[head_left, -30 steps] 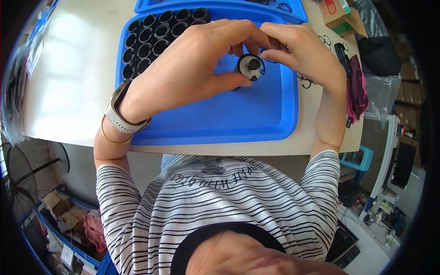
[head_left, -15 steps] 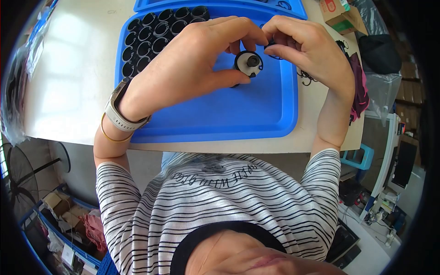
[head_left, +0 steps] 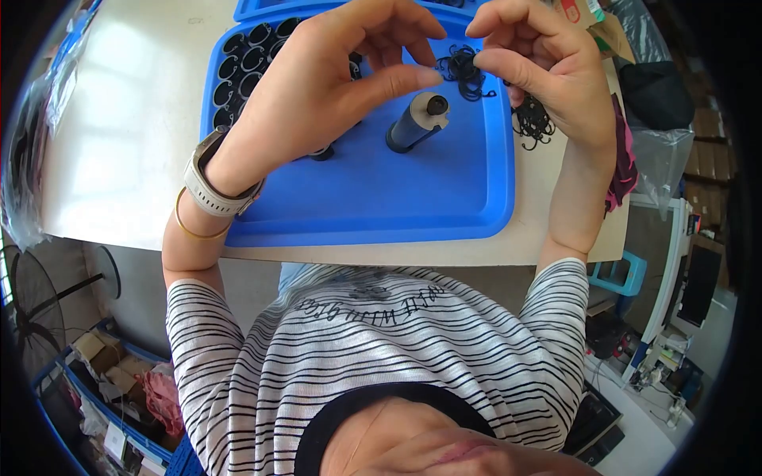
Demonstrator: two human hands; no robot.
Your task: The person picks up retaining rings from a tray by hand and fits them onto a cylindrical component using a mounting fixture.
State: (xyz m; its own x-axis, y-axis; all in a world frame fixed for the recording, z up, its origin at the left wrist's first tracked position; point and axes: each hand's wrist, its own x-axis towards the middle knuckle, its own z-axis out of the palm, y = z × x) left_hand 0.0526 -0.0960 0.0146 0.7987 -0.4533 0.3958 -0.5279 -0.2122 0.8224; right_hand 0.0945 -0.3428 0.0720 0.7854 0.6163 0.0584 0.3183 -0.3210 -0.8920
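My left hand [head_left: 349,71] is open above the blue tray [head_left: 381,232], its thumb and fingers apart with nothing between them. Just below its thumb tip a grey cylinder [head_left: 418,123] with a pale top and a dark knob stands on the tray, touched by neither hand. My right hand [head_left: 540,63] hovers at the tray's right edge, fingers curled and thumb apart from them, also open. Between the hands lies a pile of black rings [head_left: 470,73]. Rows of black ring-topped cylinders [head_left: 225,91] fill the tray's left part, partly hidden by my left hand.
More black rings [head_left: 533,123] lie on the table [head_left: 119,159] right of the tray. A second blue tray [head_left: 274,6] is at the far edge. A cardboard box [head_left: 609,36], a black item [head_left: 657,95] and dark pink cloth [head_left: 621,159] are at the right.
My left hand has let go of the grey cylinder and moved up and away. The cylinder now stands free. My right hand has moved up slightly, and the ring pile between the hands has come into view.
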